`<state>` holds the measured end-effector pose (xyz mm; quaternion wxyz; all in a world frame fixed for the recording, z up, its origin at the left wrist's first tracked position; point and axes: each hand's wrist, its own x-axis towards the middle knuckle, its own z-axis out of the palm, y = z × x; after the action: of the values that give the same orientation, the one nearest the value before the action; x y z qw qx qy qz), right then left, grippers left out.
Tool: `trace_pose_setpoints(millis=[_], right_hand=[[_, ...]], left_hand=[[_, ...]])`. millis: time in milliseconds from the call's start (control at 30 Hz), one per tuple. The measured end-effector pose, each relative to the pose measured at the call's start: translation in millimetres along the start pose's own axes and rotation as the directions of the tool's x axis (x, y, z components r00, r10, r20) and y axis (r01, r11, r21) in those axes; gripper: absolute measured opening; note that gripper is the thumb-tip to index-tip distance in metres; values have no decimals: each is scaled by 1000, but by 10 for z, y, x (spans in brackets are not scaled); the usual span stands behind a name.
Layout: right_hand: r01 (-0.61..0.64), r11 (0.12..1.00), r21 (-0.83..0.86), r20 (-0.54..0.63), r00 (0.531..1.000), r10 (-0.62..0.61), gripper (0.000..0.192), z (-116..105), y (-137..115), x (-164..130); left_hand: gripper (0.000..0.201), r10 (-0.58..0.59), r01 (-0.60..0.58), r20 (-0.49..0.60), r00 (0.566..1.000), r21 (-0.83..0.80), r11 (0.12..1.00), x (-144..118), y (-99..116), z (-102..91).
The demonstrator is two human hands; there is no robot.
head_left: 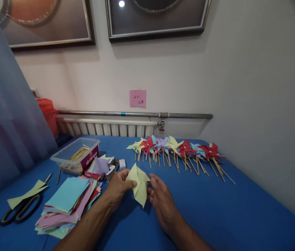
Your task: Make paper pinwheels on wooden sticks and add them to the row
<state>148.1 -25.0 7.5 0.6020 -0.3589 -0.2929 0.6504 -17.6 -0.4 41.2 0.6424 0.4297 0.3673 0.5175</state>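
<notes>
A pale yellow paper pinwheel head, its corners folded in toward the centre, is held above the blue table. My left hand grips it from the left, with the thumb pressed on the front of the paper and the other fingers behind. Close against its right-hand tip is my right hand, fingers loosely bent and apart; whether they touch the paper is hard to make out. Left of my left hand lie a folded purple paper piece and a small opened box of tiny dark items.
Finished pinwheels on sticks lie in a row at the back right. Stacked coloured paper, black-handled scissors under yellow paper scraps, and a clear plastic tub of sticks occupy the left. A small white box stands behind my left hand.
</notes>
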Motion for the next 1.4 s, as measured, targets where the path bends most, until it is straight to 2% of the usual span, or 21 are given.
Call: trace_pose_setpoints(millis=[67,133,233,333,400,500,600,767,933,1100,1233,1400], right_hand=[[-47,997,53,-24,999,49,62,11,-14,-24],[-96,994,49,59,994,93,57,27,-17,-54],[-177,984,-5,189,966,174,63,52,-7,-116],[-212,977,-32,209,954,214,67,82,3,-181],[-172,984,-39,220,959,177,64,104,5,-203],[-45,998,-38,228,972,53,56,119,9,-186],[27,999,-38,185,983,-20,47,103,9,-136],[29,999,39,203,979,-36,46,103,-38,-118],[32,998,56,194,980,-42,44,137,-60,-145],[96,993,-75,141,986,-84,57,64,47,-57],[102,972,-214,82,993,-86,60,-20,156,45],[98,968,-230,38,995,-91,60,-65,217,97]], left_hand=[[43,-5,5,4,1000,-1,1000,-7,15,-1],[44,2,-2,-1,1000,-9,1000,-9,26,-7],[44,38,-38,-15,999,-32,999,-6,36,-14],[45,70,-70,-9,997,-44,997,-9,48,-15],[46,54,-54,2,999,-41,998,-13,52,-15],[48,9,-9,13,1000,-17,1000,-9,20,-17],[46,11,-11,10,1000,7,1000,14,-59,-20],[37,42,-42,-13,999,-4,999,38,-167,3],[36,19,-19,0,1000,-20,1000,11,-160,41],[37,15,-15,-25,1000,-7,1000,6,-154,53],[36,17,-16,-44,999,16,1000,19,-169,56],[34,41,-39,-55,998,36,999,61,-253,34]])
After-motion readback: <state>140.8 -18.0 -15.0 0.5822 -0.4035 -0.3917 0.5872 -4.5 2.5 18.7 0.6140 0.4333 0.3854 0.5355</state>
